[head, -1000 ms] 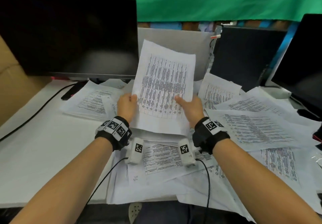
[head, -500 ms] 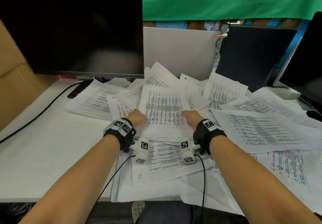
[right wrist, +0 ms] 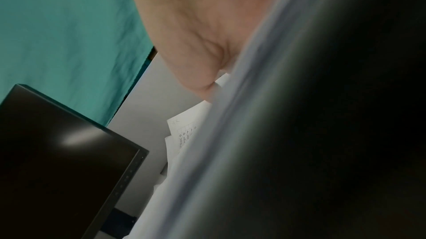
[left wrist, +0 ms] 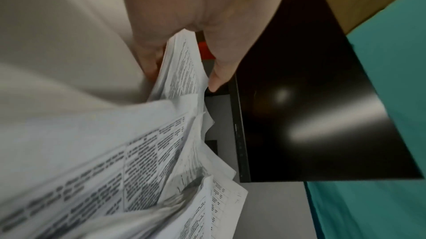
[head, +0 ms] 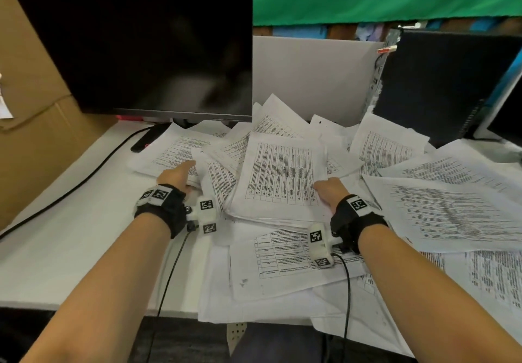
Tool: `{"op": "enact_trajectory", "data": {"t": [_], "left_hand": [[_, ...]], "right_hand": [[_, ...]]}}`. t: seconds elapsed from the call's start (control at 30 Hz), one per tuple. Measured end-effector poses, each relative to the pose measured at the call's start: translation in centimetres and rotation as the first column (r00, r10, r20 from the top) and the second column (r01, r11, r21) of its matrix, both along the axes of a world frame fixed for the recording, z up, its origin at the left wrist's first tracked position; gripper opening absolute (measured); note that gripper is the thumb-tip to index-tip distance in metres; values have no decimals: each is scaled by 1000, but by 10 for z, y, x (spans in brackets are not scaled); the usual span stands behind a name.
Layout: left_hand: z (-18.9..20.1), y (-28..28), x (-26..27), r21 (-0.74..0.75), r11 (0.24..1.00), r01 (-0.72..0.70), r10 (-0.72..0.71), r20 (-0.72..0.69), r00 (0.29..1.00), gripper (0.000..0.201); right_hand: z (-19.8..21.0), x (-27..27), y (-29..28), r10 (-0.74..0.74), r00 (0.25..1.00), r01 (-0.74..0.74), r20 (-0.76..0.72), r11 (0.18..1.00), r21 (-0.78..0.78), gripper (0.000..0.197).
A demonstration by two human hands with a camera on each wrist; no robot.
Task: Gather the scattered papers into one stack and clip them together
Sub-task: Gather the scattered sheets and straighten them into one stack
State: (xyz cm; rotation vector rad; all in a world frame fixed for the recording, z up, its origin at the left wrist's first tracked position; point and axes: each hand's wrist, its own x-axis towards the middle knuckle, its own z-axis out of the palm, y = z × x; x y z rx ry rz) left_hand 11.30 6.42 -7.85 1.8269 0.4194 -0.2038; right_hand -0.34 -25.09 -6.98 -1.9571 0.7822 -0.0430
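Paper everywhere: loose white printed sheets cover the centre and right of the white counter, some hanging over its near edge at the bottom of frame. Partial stack of white table-printed pages sits mid-frame, edges ragged, on top of other sheets.

My left hand is at the left-centre sheaf; the wrist view shows thumb above and fingers under, grip pinched on a few pages. My right hand is against the stack's right edge. Its wrist view is mostly dark and blurred, fingers hidden, so I can't tell that grip's state.

Handling: thin, light, floppy, slick sheet on sheet. I expect anything held by one corner to droop and fan out. Better to take hold on opposite long edges, thumbs on top, and square it against the counter.

Room: bare counter at lower left for tapping edges. Black monitor crowds the upper left, dark computer case the upper right, black cable crosses the left. No clip visible.
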Motion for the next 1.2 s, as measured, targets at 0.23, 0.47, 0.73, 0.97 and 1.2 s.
{"op": "enact_trajectory", "data": {"t": [0.23,0.47,0.73,0.97,1.2], "left_hand": [[24,-36,-25,-241,969,-45,43,-15,999,38],[67,-11,-54,85,987,-138,76,509,857,34],[161,26,-91,498,821,-280,-324,809,491,31],[203,19,-99,387,880,-276,-261,878,400,25],[180,22,-88,150,985,-86,-76,820,567,38]], "right_hand": [[0,-4,2,-11,1000,11,9,1000,-15,36],[-5,-3,0,14,1000,-13,25,999,-49,34],[0,-8,0,35,999,-33,34,998,-52,36],[49,-12,20,118,974,-96,195,988,-117,95],[59,-4,119,504,787,-609,356,724,322,73]]}}
